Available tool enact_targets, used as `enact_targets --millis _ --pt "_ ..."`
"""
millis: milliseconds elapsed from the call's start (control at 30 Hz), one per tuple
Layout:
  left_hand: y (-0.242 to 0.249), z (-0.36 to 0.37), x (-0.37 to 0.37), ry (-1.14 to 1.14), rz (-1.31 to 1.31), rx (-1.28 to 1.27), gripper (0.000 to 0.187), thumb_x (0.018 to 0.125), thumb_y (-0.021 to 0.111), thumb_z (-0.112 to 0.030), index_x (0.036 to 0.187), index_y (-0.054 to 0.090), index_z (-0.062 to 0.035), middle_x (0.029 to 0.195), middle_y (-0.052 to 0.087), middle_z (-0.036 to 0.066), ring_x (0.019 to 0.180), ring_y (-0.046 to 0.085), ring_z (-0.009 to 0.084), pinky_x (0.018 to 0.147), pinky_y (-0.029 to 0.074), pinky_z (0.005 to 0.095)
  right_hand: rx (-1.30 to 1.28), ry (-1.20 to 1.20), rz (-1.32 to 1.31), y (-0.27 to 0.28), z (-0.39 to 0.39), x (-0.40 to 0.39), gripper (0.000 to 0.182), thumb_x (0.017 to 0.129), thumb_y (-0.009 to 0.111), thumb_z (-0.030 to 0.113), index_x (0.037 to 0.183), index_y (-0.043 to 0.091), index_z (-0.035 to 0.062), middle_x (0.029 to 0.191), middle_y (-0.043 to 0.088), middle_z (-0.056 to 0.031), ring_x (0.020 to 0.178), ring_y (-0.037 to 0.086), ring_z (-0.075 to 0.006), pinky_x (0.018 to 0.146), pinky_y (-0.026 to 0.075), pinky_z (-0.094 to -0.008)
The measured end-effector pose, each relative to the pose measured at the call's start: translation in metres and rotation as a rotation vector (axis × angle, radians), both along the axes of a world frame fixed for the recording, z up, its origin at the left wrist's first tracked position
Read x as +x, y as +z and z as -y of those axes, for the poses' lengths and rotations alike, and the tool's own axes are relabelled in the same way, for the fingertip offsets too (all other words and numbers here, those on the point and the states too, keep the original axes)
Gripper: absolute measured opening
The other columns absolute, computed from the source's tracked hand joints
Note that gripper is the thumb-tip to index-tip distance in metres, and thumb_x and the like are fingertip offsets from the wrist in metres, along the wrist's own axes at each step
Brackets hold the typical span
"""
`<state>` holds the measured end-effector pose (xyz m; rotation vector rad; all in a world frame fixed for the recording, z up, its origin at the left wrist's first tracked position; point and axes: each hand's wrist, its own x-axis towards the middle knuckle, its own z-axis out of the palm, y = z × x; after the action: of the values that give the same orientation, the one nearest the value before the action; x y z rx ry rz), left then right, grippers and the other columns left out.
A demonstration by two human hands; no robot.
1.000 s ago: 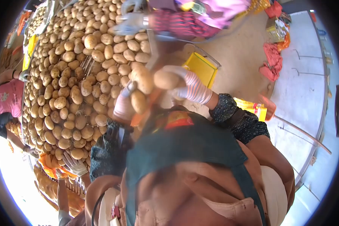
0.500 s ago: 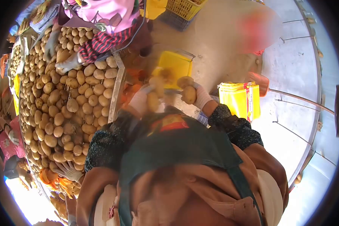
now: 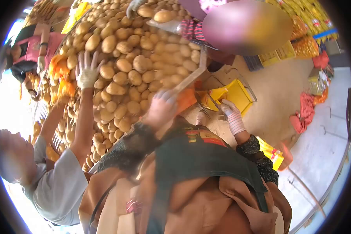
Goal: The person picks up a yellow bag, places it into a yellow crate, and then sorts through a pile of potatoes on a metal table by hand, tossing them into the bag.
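My left hand [image 3: 162, 106], in a pale glove and smeared by motion, is over the near edge of the potato table, close to its metal rim [image 3: 191, 78]. Potatoes [image 3: 115, 89] lie heaped just beyond it. My right hand [image 3: 232, 115], in a white glove with a ribbed cuff, is beside a yellow bag [image 3: 240, 95] held open on a metal frame. Its fingers point left toward the bag's near side, a little apart, with no potato showing in them.
At the left, a co-worker in grey [image 3: 56, 187] reaches a gloved hand [image 3: 87, 72] onto the potatoes. Another person's sleeve [image 3: 193, 30] crosses the far side. Orange net sacks [image 3: 59, 74], yellow crates [image 3: 279, 54], folded yellow bags [image 3: 271, 154] and a long-handled scoop [image 3: 286, 156] stand around.
My view has turned left toward the heap. The potatoes that were in both hands no longer show there. My left hand has moved to the table edge; the grey-clad co-worker has come into view.
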<state>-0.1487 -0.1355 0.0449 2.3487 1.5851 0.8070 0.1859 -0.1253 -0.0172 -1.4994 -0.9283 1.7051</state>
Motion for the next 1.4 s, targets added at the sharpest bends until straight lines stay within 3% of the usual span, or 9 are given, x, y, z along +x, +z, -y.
enact_targets --millis 133,300,367,467,600,867,967,1133,1400 --pt "0.020 0.028 -0.072 0.290 -0.183 -0.027 0.032 0.080 0.069 -0.020 0.108 0.064 -0.0046 0.119 0.061 0.015 0.113 0.056 0.0380 0.096 0.046 0.0502 0.094 0.249 -0.001 0.042 -0.037 -0.076 0.047 0.091 0.072 0.019 0.133 0.059 0.0014 0.110 0.069 -0.0104 0.100 0.066 -0.0189 0.089 0.053 -0.0319" --pt "0.032 0.029 -0.133 0.667 -0.438 0.037 0.060 0.078 0.073 -0.030 0.131 0.057 -0.0079 0.132 0.053 0.013 0.123 0.048 0.0366 0.106 0.036 0.0538 0.929 0.654 0.351 0.055 -0.094 -0.191 0.051 0.086 0.076 0.022 0.131 0.060 0.0035 0.126 0.064 -0.0198 0.115 0.062 -0.0384 0.099 0.050 -0.0406" --pt "0.029 0.020 -0.146 0.614 -0.487 -0.223 0.078 0.072 0.080 -0.039 0.140 0.051 -0.0132 0.146 0.045 0.018 0.137 0.040 0.0353 0.111 0.031 0.0532 1.100 0.760 0.505 0.056 -0.118 -0.249 0.062 0.083 0.078 0.030 0.136 0.056 0.0073 0.140 0.056 -0.0188 0.122 0.058 -0.0380 0.102 0.049 -0.0434" --pt "0.043 0.000 -0.137 0.539 -0.551 -0.441 0.073 0.072 0.078 -0.040 0.137 0.055 -0.0167 0.144 0.047 0.016 0.136 0.041 0.0346 0.113 0.029 0.0565 0.914 0.928 0.867 0.084 -0.129 -0.324 0.089 0.077 0.079 0.048 0.147 0.043 0.0078 0.151 0.040 -0.0194 0.126 0.053 -0.0379 0.107 0.046 -0.0449" --pt "0.017 0.006 -0.140 0.523 -0.669 -0.344 0.060 0.075 0.073 -0.041 0.127 0.062 -0.0133 0.145 0.046 0.016 0.131 0.044 0.0361 0.114 0.028 0.0595 0.937 0.978 1.034 0.070 -0.132 -0.365 0.089 0.074 0.082 0.048 0.144 0.046 0.0066 0.155 0.028 -0.0243 0.133 0.043 -0.0453 0.104 0.047 -0.0489" --pt "0.039 0.007 -0.157 0.387 -0.485 -0.400 0.043 0.077 0.069 -0.031 0.114 0.066 -0.0093 0.118 0.058 0.008 0.115 0.053 0.0269 0.107 0.036 0.0510 1.240 0.944 0.672 0.045 -0.156 -0.345 0.056 0.074 0.085 0.034 0.122 0.065 0.0122 0.147 0.039 -0.0213 0.127 0.049 -0.0423 0.104 0.048 -0.0467" --pt "0.032 0.017 -0.155 0.241 -0.603 -0.279 0.035 0.082 0.062 -0.024 0.114 0.065 -0.0097 0.108 0.060 0.006 0.108 0.056 0.0261 0.106 0.036 0.0507 0.746 1.067 0.277 0.054 -0.183 -0.325 0.048 0.079 0.081 0.024 0.123 0.066 0.0133 0.142 0.042 -0.0208 0.121 0.055 -0.0386 0.101 0.050 -0.0434" --pt "0.065 -0.013 -0.154 0.097 -0.836 -0.633 0.029 0.090 0.057 -0.021 0.116 0.066 -0.0133 0.104 0.063 0.006 0.105 0.059 0.0235 0.094 0.040 0.0446 1.063 1.207 0.650 0.056 -0.206 -0.311 0.071 0.079 0.076 0.016 0.144 0.048 0.0147 0.127 0.050 -0.0210 0.111 0.058 -0.0395 0.097 0.052 -0.0443" --pt "0.066 -0.030 -0.166 -0.155 -0.927 -0.614 0.020 0.088 0.060 -0.022 0.104 0.068 -0.0126 0.097 0.064 0.008 0.095 0.063 0.0267 0.084 0.043 0.0449 0.824 1.039 0.670 0.045 -0.192 -0.332 0.071 0.072 0.086 0.032 0.131 0.055 0.0064 0.132 0.057 -0.0185 0.120 0.059 -0.0361 0.102 0.049 -0.0426"
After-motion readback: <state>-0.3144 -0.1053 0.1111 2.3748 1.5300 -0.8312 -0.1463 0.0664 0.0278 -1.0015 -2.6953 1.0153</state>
